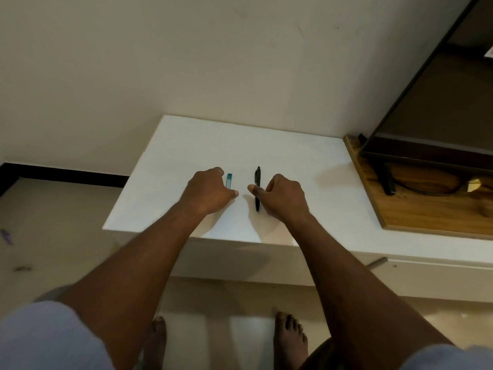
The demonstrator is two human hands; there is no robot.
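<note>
A black pen (257,177) lies lengthwise on the white table (306,169). To its left lies a small teal case (229,180). My left hand (206,192) rests on the table with its fingers curled into a loose fist, its knuckles right beside the teal case and nothing in its grip. My right hand (286,196) rests on the table just right of the pen, fingers curled. Its thumb reaches left across the pen's middle and hides that part. The fingers do not wrap the pen.
A wall stands right behind the table. At the right, a wooden board (416,209) carries a dark screen (432,110) on a stand with a cable. My bare feet (290,340) stand on the pale floor below the table's front edge.
</note>
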